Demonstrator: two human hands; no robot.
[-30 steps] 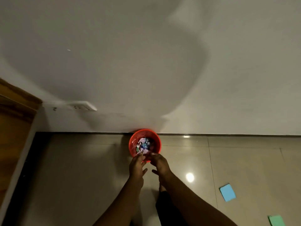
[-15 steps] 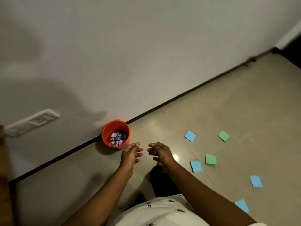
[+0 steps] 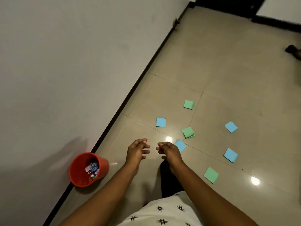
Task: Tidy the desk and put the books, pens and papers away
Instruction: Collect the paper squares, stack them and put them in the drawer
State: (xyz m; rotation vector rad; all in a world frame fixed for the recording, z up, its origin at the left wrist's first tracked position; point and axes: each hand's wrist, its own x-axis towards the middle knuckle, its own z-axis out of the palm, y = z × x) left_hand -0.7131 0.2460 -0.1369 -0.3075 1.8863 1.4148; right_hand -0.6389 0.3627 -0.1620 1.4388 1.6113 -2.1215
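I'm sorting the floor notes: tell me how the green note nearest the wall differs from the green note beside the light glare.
The green note nearest the wall lies farther from the hands; the green note beside the glare is closer, with an offset green layer showing under its lower edge. Both are green squares lying on the tiled floor.

Our bare arms and a star-printed top

We see our left hand and right hand with no rings, watch or sleeves down to the wrist; both forearms are uncovered. Below them we wear a white shirt dotted with small black star-shaped marks.
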